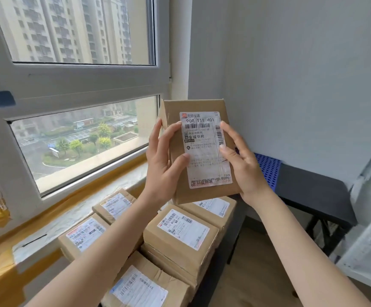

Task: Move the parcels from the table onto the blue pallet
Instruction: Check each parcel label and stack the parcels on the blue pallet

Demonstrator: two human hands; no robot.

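Both hands (204,160) hold a parcel (200,131) upright between them.

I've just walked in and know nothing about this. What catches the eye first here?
A cardboard parcel is held up at centre, its white label facing the camera, gripped by the left hand and right hand. Below lie more labelled parcels, and a blue pallet peeks out at right.

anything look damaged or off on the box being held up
The white shipping label on the held brown cardboard parcel is wrinkled and scuffed along its lower part, near the right hand. The box itself looks intact. The left hand grips its other side.
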